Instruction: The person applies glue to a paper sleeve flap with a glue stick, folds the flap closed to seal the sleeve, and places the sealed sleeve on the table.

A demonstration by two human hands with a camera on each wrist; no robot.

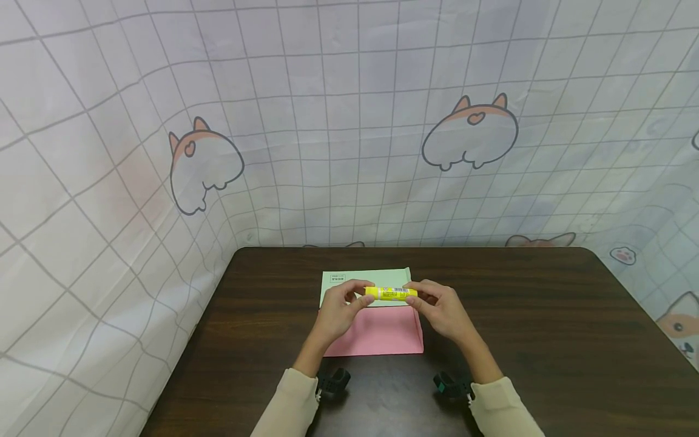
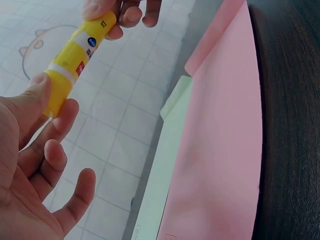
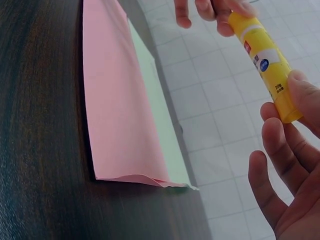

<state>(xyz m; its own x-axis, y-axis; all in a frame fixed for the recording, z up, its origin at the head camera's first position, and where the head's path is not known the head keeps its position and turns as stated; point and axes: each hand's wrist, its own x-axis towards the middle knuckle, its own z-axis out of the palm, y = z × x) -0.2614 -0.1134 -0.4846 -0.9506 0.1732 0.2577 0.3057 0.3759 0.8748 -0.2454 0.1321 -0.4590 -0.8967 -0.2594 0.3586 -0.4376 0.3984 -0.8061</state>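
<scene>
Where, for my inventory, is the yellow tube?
The yellow tube is in the head view, lower centre-right, between the left hand and right hand, over green paper.

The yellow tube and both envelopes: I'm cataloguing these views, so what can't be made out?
Head view: lettering on the yellow tube, too small to read.
Head view: text in the printed box on the green envelope, too small.
Head view: upper left part of the pink envelope, hidden by the left hand.
Right wrist view: one end of the pink envelope, cut off by the top edge.
</scene>
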